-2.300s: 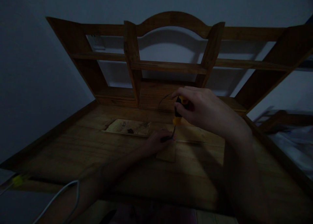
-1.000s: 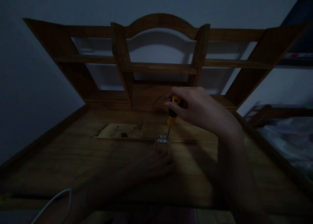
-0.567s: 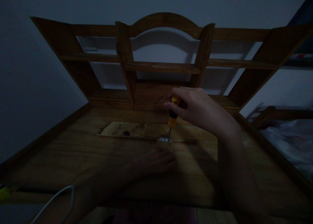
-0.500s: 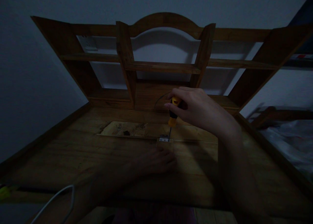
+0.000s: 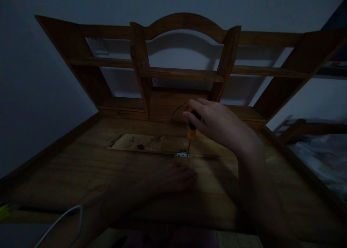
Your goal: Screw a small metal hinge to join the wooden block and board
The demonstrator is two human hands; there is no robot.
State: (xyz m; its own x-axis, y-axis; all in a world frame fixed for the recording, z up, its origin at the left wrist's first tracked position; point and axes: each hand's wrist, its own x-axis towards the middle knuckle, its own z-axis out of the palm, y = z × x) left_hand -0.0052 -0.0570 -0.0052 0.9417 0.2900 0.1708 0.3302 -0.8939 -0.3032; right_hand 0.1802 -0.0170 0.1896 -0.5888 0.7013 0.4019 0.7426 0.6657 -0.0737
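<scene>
over the desk [image 5: 81, 168] the right hand [image 5: 217, 127] grips an upright screwdriver [image 5: 191, 127]; the left hand [image 5: 176, 177] presses flat, fingers spread.

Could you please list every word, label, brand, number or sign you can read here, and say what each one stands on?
None can be read: the view is dim.
Screwdriver in the right hand: black and yellow handle, no legible marking.
Metal hinge under the tip: no readable stamp.
Pale plate on the wall behind the wooden shelf unit: too blurred to read.
The left hand rests on the wooden desk, which bears no writing.
</scene>
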